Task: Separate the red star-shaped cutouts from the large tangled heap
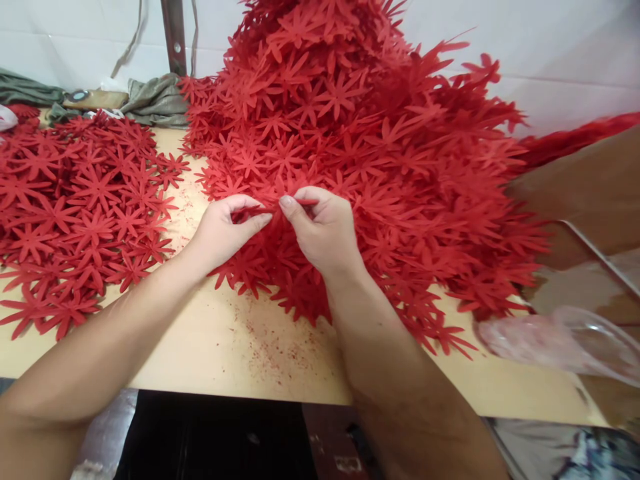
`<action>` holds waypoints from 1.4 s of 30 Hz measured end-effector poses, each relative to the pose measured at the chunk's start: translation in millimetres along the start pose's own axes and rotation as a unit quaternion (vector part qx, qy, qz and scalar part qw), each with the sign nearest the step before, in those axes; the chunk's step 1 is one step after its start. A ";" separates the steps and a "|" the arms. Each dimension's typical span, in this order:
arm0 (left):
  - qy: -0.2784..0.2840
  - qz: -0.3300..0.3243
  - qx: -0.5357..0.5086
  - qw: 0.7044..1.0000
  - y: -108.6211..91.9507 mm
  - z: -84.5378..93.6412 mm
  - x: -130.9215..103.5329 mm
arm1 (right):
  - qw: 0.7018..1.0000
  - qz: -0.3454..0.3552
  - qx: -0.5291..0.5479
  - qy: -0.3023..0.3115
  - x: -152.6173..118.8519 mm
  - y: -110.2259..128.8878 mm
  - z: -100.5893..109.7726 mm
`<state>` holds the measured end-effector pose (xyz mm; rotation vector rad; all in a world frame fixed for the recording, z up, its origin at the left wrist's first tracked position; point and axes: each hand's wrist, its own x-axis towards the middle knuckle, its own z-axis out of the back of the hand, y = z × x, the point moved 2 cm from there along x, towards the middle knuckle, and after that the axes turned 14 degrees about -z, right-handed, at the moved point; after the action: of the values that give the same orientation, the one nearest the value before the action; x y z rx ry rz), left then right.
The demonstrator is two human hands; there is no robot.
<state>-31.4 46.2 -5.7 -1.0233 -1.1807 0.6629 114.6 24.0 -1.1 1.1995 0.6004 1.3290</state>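
My left hand (pixel 231 225) and my right hand (pixel 323 223) meet in front of a tall heap of red flower-shaped cutouts (pixel 340 100). Between them they pinch a red flower-shaped cutout (pixel 273 207), seen nearly edge-on. The left thumb and fingers are closed on its left side, the right thumb and fingers on its right. Whether it is one piece or several layers I cannot tell. Below and behind the hands lie more of the same cutouts, each with several narrow petals.
A flatter spread of red cutouts (pixel 85 207) covers the table's left side. Red crumbs dot the pale tabletop (pixel 220 340). On the right are a brown cardboard box (pixel 590 180) and a clear plastic bag (pixel 530 337). Grey-green cloth (pixel 157 100) lies at the back near a metal post (pixel 174 37).
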 end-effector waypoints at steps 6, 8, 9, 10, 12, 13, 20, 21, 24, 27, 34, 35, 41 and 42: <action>-0.049 -0.022 0.016 0.998 -5.5 5.1 1.5 | 0.996 -0.005 -0.047 -0.073 -1.6 4.1 4.8; -0.035 -0.021 0.004 0.999 -7.8 2.5 0.1 | 0.995 0.001 -0.058 -0.076 -3.1 6.0 2.4; -0.023 -0.017 -0.004 1.000 -8.6 0.6 -0.7 | 0.996 0.006 -0.055 -0.070 -3.9 7.0 0.5; -0.012 -0.014 -0.010 1.000 -8.9 -1.3 -1.5 | 0.997 0.012 -0.047 -0.060 -4.6 7.8 -1.8; -0.007 -0.011 -0.019 1.000 -7.9 -3.6 -2.4 | 0.999 0.015 -0.020 -0.031 -5.5 9.0 -6.2; -0.015 -0.010 -0.023 1.000 -6.6 -3.6 -2.2 | 1.000 0.015 -0.004 -0.014 -5.7 9.3 -8.1; -0.173 0.029 -0.073 0.982 4.5 11.4 5.2 | 0.992 -0.003 0.046 0.119 -3.5 4.0 -12.5; -0.186 0.031 -0.077 0.979 4.9 13.7 6.3 | 0.993 -0.007 0.044 0.112 -2.8 2.1 -11.5; -0.197 0.026 -0.073 0.977 5.1 18.2 8.6 | 0.997 -0.026 0.040 0.058 -0.5 -2.8 -6.8; -0.180 0.015 -0.056 0.982 5.8 17.4 8.5 | 0.998 -0.048 0.038 -0.017 1.1 -5.0 -0.6; -0.145 -0.001 -0.054 0.988 3.5 9.5 5.4 | 0.996 -0.046 0.064 -0.035 3.5 -5.9 -0.3; -0.143 -0.003 -0.057 0.988 2.7 9.4 5.3 | 0.996 -0.044 0.071 -0.026 3.9 -6.8 -1.4; -0.125 0.004 -0.075 0.989 0.9 9.7 5.8 | 0.996 -0.069 0.060 -0.004 5.8 -14.8 -2.0; -0.118 0.007 -0.083 0.989 0.6 9.0 5.5 | 0.996 -0.067 0.054 -0.003 5.6 -14.4 -1.9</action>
<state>-38.4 53.8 -3.5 -1.1142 -1.4565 0.7207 120.0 32.4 -13.1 1.2287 0.7442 1.1911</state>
